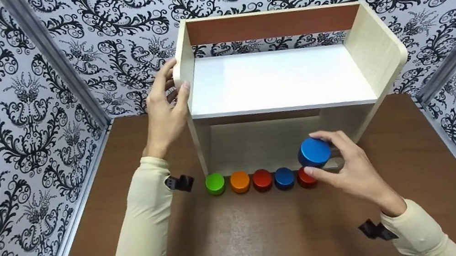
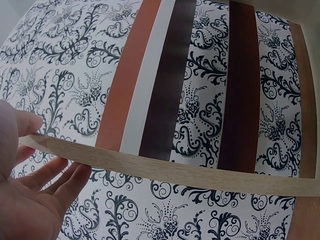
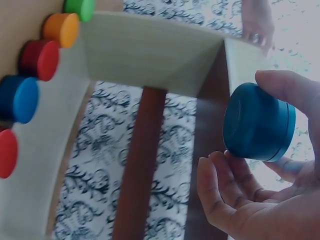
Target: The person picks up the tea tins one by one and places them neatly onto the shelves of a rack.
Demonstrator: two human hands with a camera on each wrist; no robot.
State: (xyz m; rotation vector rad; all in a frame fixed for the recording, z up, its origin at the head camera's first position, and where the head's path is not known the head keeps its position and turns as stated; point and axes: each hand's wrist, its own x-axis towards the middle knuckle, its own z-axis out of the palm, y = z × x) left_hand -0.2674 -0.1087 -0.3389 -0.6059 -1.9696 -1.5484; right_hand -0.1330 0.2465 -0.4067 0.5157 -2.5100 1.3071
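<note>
A small wooden shelf unit (image 1: 382,55) with a white upper board (image 1: 275,78) stands on the brown table. My left hand (image 1: 167,110) grips the front edge of its left side panel (image 2: 150,167), thumb on one face and fingers on the other. Between thumb and fingers, my right hand (image 1: 350,167) holds a round blue metallic tin (image 1: 314,151) in front of the lower compartment. Below it stands a row of round tins: green (image 1: 215,184), orange (image 1: 240,182), red (image 1: 262,180), blue (image 1: 284,178) and another red (image 1: 307,177), partly hidden by the held tin.
Black-and-white patterned walls (image 1: 113,22) enclose the brown table (image 1: 256,243) at the back and both sides. The lower compartment (image 1: 258,141) has an open back with a dark red crossbar (image 3: 140,165). Black straps show at both wrists.
</note>
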